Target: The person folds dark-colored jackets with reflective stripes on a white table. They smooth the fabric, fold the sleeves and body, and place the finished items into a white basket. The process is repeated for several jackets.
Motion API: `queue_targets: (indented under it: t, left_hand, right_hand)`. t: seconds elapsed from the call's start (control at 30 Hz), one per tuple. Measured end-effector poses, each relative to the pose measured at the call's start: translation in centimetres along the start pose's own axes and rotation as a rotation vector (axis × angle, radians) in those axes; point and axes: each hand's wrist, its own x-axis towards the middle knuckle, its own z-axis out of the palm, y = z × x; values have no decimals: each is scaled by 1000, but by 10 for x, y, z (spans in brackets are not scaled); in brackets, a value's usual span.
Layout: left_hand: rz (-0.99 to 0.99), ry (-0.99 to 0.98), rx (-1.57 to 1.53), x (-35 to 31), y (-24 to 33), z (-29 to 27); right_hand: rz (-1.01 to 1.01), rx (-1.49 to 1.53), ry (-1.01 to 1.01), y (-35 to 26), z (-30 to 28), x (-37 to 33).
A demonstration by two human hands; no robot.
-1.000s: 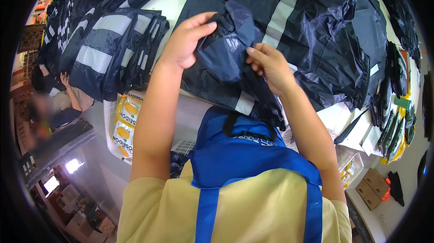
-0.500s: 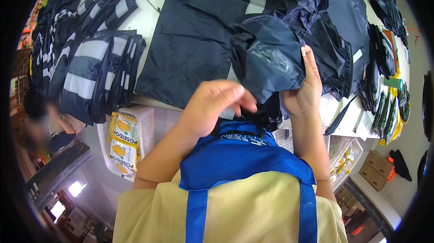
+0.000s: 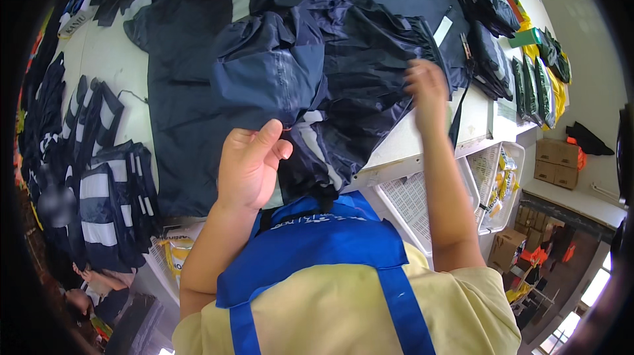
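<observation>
the left hand (image 3: 251, 167) pinches, thumb against fingers, the lower edge of a raised, pouch-like navy section (image 3: 264, 81) of a shiny, dark navy fabric garment (image 3: 370, 64), which lies crumpled across the white, flat-topped table (image 3: 389, 151) before the person. the right hand (image 3: 426, 94), blurred, is at the garment's right side, fingers slightly bent and a little apart; whether they touch the cloth cannot be told. below the table edge sits a white, perforated plastic basket (image 3: 411, 202).

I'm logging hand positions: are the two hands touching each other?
No, the left hand is at the navy fabric, while the right hand is well apart, farther right.
</observation>
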Motion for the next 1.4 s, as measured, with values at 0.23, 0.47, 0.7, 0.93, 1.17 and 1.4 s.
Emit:
queue_targets:
  t: [0.23,0.47,0.7,0.93,1.17,1.4]
  left_hand:
    - [-142,14,153,10,-17,24]
    - [-235,-40,69,14,-27,17]
    - [-133,95,22,21,-13,27]
    - [-115,20,65,8,-12,26]
    - [6,-35,343,-5,-9,23]
    - [-43,0,108,-10,-3,26]
  right_hand:
    - [-46,-1136,356,69,-141,168]
    - [-169,-1022,422,98,-178,177]
    - [-204,128,-186,-52,-26,-6]
    - [-482,-255,-459,-92,66,-90]
    - [-634,-297,-378,-94,80,-101]
    - [-89,246,-572,-97,71,-105]
